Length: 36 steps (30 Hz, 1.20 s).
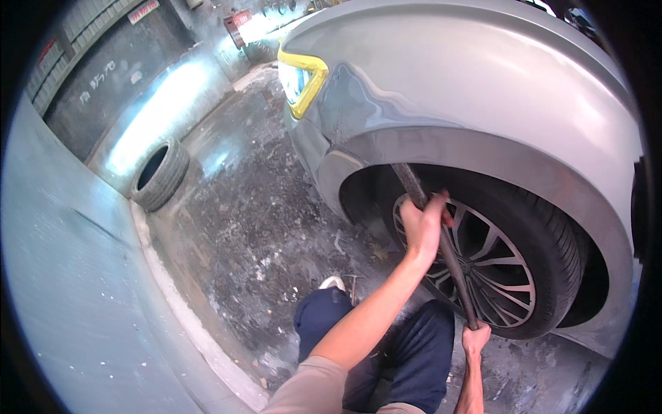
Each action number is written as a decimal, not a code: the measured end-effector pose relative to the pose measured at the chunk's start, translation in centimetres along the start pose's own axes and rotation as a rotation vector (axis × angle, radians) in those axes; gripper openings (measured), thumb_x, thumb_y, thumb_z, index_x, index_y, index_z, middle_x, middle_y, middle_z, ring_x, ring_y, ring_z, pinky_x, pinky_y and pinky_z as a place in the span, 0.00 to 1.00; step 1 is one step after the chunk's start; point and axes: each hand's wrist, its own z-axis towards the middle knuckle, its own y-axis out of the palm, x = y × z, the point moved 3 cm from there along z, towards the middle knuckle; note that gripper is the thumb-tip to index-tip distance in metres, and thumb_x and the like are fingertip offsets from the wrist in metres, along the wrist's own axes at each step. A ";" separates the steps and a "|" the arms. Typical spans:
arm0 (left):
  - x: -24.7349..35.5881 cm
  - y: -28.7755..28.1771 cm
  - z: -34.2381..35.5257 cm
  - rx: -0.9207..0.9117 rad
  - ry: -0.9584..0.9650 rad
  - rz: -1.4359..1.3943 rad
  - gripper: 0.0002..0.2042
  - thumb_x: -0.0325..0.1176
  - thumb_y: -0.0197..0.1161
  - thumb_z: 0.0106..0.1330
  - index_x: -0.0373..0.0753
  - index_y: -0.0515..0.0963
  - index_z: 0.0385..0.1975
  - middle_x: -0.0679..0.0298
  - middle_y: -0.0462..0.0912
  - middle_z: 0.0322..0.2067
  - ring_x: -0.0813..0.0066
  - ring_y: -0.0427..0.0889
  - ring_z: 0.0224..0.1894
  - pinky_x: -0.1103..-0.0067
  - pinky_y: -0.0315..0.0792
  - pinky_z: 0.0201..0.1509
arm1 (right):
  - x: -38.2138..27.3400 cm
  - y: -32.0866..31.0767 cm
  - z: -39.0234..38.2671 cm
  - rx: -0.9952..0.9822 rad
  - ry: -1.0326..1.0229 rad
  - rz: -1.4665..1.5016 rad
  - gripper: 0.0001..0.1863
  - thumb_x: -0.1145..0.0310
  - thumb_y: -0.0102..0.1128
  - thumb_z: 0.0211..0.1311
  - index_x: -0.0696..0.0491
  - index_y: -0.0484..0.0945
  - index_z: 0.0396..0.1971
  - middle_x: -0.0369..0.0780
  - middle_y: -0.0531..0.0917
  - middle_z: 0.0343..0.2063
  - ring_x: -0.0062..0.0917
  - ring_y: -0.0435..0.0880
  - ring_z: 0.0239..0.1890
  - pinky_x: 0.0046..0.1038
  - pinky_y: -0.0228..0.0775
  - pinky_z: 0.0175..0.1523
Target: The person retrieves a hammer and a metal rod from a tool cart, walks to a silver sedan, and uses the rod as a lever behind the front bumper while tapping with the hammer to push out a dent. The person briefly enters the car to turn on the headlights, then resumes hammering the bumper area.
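Note:
A long dark metal bar [454, 262] slants across the front wheel [514, 272] of a silver car. Its upper end goes up at the fender's wheel arch [458, 143], and the tip is hidden there. My left hand [424, 226] is closed around the upper part of the bar, just below the arch edge. Lower down, my right hand [476, 337] is wrapped around the bar's bottom end, near the tire's lower edge. Above the arch, the fender [355, 100] has a grey, rippled-looking patch beside the headlight. Yellow tape [316, 81] borders that headlight.
My bent knees [424, 345] are close to the wheel. A T-shaped tool [354, 281] lies on the stained floor [255, 228] by my shoe. A loose tire [162, 175] leans near the wall at left. The pale wall [62, 255] runs along my left side.

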 end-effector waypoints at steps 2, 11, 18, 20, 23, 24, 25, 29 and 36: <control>-3.2 0.0 -3.4 -0.057 -0.238 0.100 0.11 0.30 0.63 0.61 0.36 0.71 0.19 0.62 0.74 0.15 0.71 0.75 0.13 0.77 0.66 0.19 | 0.3 -0.1 0.2 -0.034 0.046 -0.028 0.10 0.68 0.61 0.44 0.62 0.81 0.21 0.56 0.77 0.18 0.50 0.80 0.26 0.41 0.70 0.36; -8.4 0.1 -7.5 -0.061 -0.574 -0.076 0.18 0.27 0.54 0.59 0.43 0.62 0.06 0.66 0.62 0.05 0.75 0.58 0.05 0.77 0.54 0.12 | -0.1 -1.2 -0.1 -0.093 0.014 -0.030 0.10 0.68 0.62 0.48 0.61 0.77 0.24 0.54 0.74 0.17 0.48 0.72 0.21 0.41 0.68 0.33; -7.9 0.5 -7.4 -0.053 -0.602 -0.099 0.19 0.27 0.54 0.57 0.45 0.57 0.05 0.66 0.58 0.05 0.75 0.55 0.05 0.75 0.54 0.11 | -3.9 -0.4 -11.1 0.035 -0.571 0.336 0.09 0.79 0.65 0.51 0.57 0.74 0.31 0.43 0.79 0.27 0.35 0.79 0.30 0.36 0.72 0.43; -8.1 0.3 -7.5 -0.030 -0.632 -0.113 0.19 0.27 0.55 0.58 0.45 0.57 0.06 0.66 0.57 0.05 0.74 0.55 0.05 0.74 0.54 0.11 | -4.0 7.6 -8.3 -0.359 0.069 0.338 0.05 0.73 0.64 0.56 0.57 0.78 0.31 0.46 0.80 0.25 0.38 0.79 0.29 0.34 0.73 0.38; -8.5 -0.3 -7.8 -0.018 -0.651 -0.103 0.17 0.28 0.54 0.62 0.42 0.62 0.10 0.66 0.62 0.08 0.75 0.58 0.08 0.76 0.55 0.12 | -9.0 22.1 -4.7 -0.637 -0.064 0.005 0.19 0.50 0.65 0.57 0.52 0.83 0.33 0.48 0.87 0.34 0.38 0.87 0.38 0.40 0.75 0.42; -8.7 -0.6 -7.8 -0.009 -0.638 -0.096 0.14 0.28 0.56 0.61 0.41 0.65 0.12 0.67 0.64 0.08 0.78 0.60 0.07 0.77 0.55 0.11 | -10.6 26.7 -5.0 -0.885 -0.037 -0.080 0.23 0.43 0.66 0.54 0.50 0.84 0.31 0.47 0.87 0.34 0.43 0.86 0.40 0.42 0.76 0.45; -8.8 -0.8 -7.8 -0.030 -0.630 -0.110 0.11 0.28 0.58 0.59 0.40 0.69 0.14 0.69 0.66 0.08 0.80 0.62 0.07 0.79 0.55 0.09 | -12.1 30.4 -5.9 -0.996 -0.070 -0.120 0.26 0.38 0.67 0.51 0.50 0.86 0.31 0.47 0.87 0.34 0.43 0.86 0.41 0.42 0.76 0.48; -9.1 -2.1 -7.8 -0.061 -0.636 -0.077 0.13 0.30 0.58 0.62 0.39 0.71 0.15 0.69 0.67 0.08 0.80 0.64 0.07 0.80 0.56 0.11 | -14.8 37.3 -10.5 -1.074 -0.380 -0.366 0.32 0.37 0.67 0.52 0.53 0.84 0.43 0.49 0.86 0.43 0.43 0.85 0.48 0.42 0.77 0.52; -8.5 -2.9 -7.4 -0.078 -0.654 -0.066 0.14 0.30 0.57 0.63 0.37 0.71 0.15 0.69 0.66 0.07 0.81 0.63 0.07 0.80 0.54 0.11 | -12.8 36.2 -9.4 -0.921 -0.307 -0.299 0.25 0.59 0.62 0.57 0.63 0.72 0.46 0.53 0.84 0.42 0.47 0.85 0.45 0.45 0.77 0.50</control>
